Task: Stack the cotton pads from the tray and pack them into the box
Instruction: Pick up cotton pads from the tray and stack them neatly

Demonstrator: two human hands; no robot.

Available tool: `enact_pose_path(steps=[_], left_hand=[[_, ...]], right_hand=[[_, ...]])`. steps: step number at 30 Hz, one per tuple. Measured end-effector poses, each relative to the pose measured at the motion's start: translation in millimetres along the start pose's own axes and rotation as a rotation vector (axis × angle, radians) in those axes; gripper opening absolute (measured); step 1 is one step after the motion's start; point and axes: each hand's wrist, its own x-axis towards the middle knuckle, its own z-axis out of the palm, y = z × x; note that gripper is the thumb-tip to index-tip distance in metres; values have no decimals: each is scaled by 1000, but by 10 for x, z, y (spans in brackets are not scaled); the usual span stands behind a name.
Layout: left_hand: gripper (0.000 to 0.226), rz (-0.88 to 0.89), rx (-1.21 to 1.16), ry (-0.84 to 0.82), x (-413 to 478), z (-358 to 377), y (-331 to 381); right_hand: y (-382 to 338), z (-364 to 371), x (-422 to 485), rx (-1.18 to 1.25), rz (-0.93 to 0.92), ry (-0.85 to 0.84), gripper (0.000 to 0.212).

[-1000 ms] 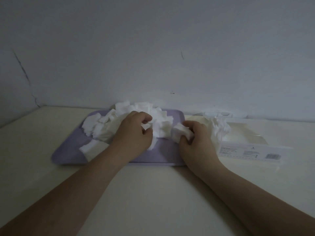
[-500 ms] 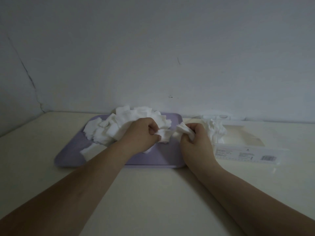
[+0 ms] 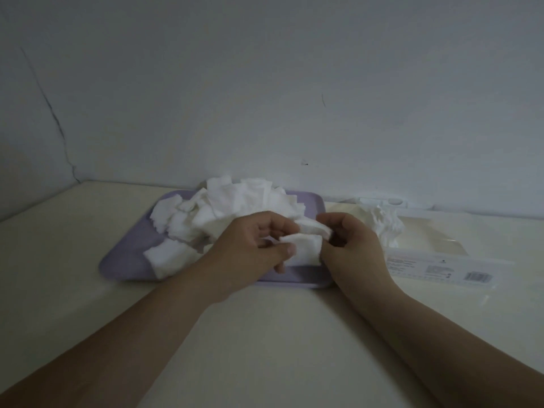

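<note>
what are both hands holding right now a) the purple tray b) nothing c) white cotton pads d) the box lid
c: the left hand and right hand both pinch white cotton pads between them, by the near right part of the purple tray.

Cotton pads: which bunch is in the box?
The crumpled bunch in the clear box, right of the right hand; the heap lies on the purple tray, and the left hand pinches a pad.
</note>
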Motion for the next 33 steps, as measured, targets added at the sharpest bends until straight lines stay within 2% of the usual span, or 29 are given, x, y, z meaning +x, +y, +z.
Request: enact_pose_path(steps=[4,9,16,18,20,28,33], left_hand=[[30,20,94,42,37,43,-151],[17,2,81,94,23,53,-152],[15,4,21,128,37,55,-147],[16,3,9,132,29,53,-150],[17,1,14,158,30,53,-160],[15,-11,46,195,73,62,-227],[14,-22,43,213,58,55,-205]], right_hand=[[18,3,1,-7,-25,-70,36],[-4,28,-22,51,-86,-162,41],[24,2,-24,177,-15,-309,39],[27,20,-28,19,-88,-264,46],[33,47,-15,-80,-158,-187,35],[61,62,-25,-176,-225,-136,46],[75,59,-28,-209,-266,-161,55]])
